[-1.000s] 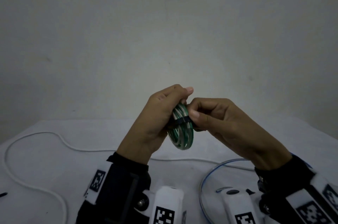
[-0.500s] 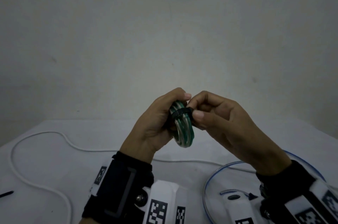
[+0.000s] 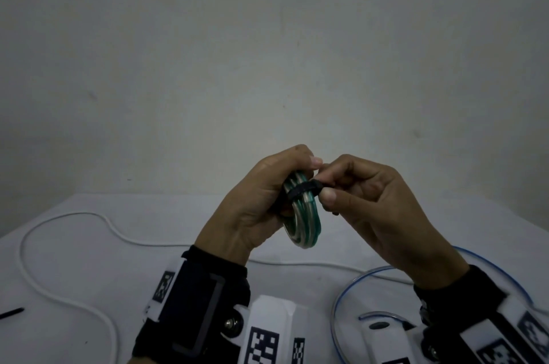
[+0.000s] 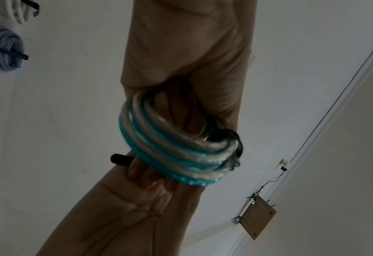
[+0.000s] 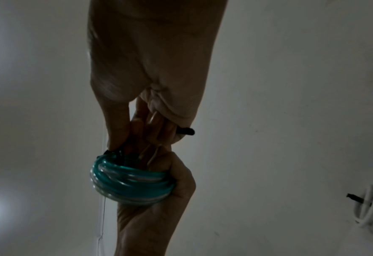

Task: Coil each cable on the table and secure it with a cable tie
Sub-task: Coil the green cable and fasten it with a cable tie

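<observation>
Left hand (image 3: 261, 200) grip wrapped around green cable coil (image 3: 304, 222) held above worktop (image 3: 89, 259), right hand (image 3: 371, 203) grip pinching black tie (image 3: 303, 189) looped over coil, loose white cable (image 3: 59, 289) on worktop

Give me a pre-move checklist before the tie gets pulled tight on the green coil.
1. Left hand grips green coil: ok.
2. Black cable tie wrapped across all the loops: ok.
3. Right hand pinches the tie's end: ok.
4. Tie fastened on itself: cannot tell.
5. Coil held clear of the table: ok.
6. White cable and blue cable coiled: not ok, both lie loose.
</observation>
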